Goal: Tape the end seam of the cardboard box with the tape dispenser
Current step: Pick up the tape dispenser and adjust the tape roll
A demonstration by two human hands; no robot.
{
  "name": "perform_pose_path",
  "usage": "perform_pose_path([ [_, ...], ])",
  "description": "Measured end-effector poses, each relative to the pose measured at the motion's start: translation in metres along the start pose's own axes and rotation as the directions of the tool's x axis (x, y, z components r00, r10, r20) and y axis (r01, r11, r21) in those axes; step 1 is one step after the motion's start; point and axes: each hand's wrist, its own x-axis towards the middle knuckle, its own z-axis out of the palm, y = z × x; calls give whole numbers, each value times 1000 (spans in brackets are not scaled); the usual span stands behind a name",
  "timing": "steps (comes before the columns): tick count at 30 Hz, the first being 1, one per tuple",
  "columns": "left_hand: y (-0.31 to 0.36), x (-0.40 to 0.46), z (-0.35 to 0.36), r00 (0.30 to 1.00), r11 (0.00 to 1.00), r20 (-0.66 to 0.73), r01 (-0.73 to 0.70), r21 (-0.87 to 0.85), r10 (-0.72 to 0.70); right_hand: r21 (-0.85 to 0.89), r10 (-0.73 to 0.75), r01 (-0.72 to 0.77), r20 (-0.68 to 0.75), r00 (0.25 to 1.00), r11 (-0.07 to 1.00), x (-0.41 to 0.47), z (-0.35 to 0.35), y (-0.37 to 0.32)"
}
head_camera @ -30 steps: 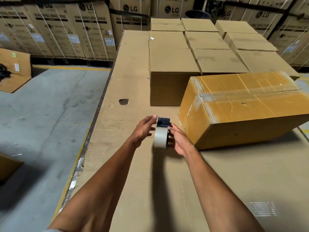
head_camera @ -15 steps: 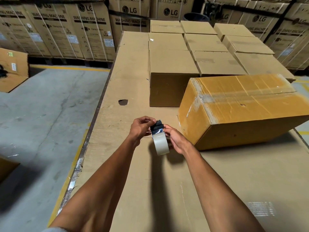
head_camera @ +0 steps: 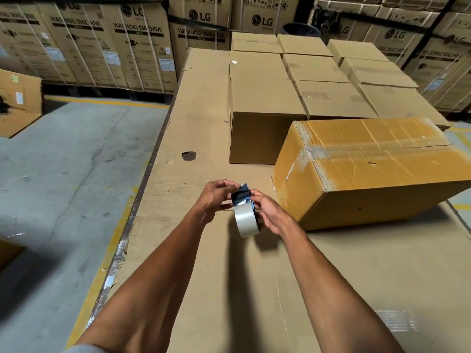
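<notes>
A yellowish cardboard box lies on its side on the cardboard-covered work surface, at the right, with clear tape along its top seam and its end face turned toward me. In front of it I hold the tape dispenser, a blue-black frame with a roll of clear tape, above the surface. My right hand grips the roll side. My left hand pinches the dispenser's dark top end, where the tape's loose end is. Both hands are a short way left of the box and do not touch it.
Several closed brown boxes stand in rows behind the yellowish box. A hole shows in the surface cover. The surface's left edge drops to a concrete floor. Stacked washing machine cartons line the back.
My left hand went from open beside the dispenser to pinching its top end. The dispenser tilted and rose slightly between both hands. The box has not moved.
</notes>
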Motion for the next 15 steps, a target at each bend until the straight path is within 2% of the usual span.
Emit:
perform_pose_path([
  [5,0,2,-4,999,1000,48,15,1,-15,12,51,-51,-2,999,999,-3,1,-1],
  [9,-4,4,-2,996,996,-16,-93,2,93,18,105,-105,7,994,994,-4,3,-5],
  [15,-8,6,-3,957,942,-93,-248,227,274,-4,81,-81,19,996,997,-7,7,-19],
])
